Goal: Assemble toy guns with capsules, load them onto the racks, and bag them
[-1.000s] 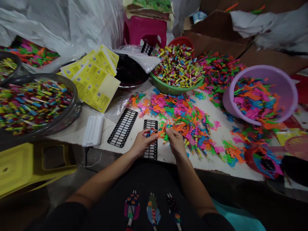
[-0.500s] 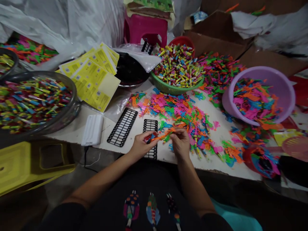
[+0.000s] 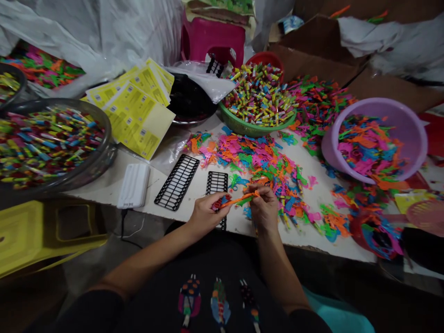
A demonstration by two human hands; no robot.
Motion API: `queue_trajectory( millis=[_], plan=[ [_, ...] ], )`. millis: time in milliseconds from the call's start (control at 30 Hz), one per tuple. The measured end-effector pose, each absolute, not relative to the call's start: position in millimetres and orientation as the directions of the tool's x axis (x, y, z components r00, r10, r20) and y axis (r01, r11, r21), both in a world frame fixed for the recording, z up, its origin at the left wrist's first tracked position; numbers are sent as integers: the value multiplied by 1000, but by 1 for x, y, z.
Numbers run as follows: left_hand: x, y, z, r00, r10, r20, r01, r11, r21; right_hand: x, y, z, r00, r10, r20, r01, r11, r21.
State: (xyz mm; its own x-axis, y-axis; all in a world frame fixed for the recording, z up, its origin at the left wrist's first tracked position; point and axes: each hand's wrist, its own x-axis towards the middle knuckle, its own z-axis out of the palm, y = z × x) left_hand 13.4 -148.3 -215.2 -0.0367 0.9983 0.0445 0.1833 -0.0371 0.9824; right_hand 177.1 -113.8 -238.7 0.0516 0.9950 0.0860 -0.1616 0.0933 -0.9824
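My left hand (image 3: 206, 214) is closed on small coloured plastic pieces, with red and blue bits showing at its fingertips. From there a thin orange plastic piece (image 3: 238, 200) stretches across to my right hand (image 3: 265, 210), whose fingers pinch its far end. A bit of green shows just under the orange. Below and behind my left hand lies a black plastic grid rack (image 3: 217, 181), partly covered by the hand. A second black grid rack (image 3: 177, 182) rests to its left. Just beyond my hands spreads a loose pile of bright plastic pieces (image 3: 255, 155).
A green basin (image 3: 239, 127) heaped with small wrapped tubes stands behind the pile. To the right is a purple tub (image 3: 414, 138) of plastic pieces. On the left are a dark basin (image 3: 104, 152), yellow printed sheets (image 3: 138, 122) and a white power bank (image 3: 133, 186) with a cable.
My right hand has shifted slightly right and down, and the gap between my hands has widened. More of the orange piece shows between them. The view has shifted a little.
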Motion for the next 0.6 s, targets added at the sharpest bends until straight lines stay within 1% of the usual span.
queue_trajectory(
  millis=[167, 367, 600],
  plan=[
    [15, -147, -218, -97, 995, 3, 133, 10, 991, 174, -112, -241, 147, 987, 63, -153, 86, -984],
    [15, -146, -221, -116, 993, -20, 116, 34, 993, 172, -112, -250, 138, 989, -48, -120, -32, -992],
    [16, -147, -222, -87, 996, 23, 187, -6, 982, 168, -112, -250, 188, 978, -87, -246, -39, -969]
  ],
)
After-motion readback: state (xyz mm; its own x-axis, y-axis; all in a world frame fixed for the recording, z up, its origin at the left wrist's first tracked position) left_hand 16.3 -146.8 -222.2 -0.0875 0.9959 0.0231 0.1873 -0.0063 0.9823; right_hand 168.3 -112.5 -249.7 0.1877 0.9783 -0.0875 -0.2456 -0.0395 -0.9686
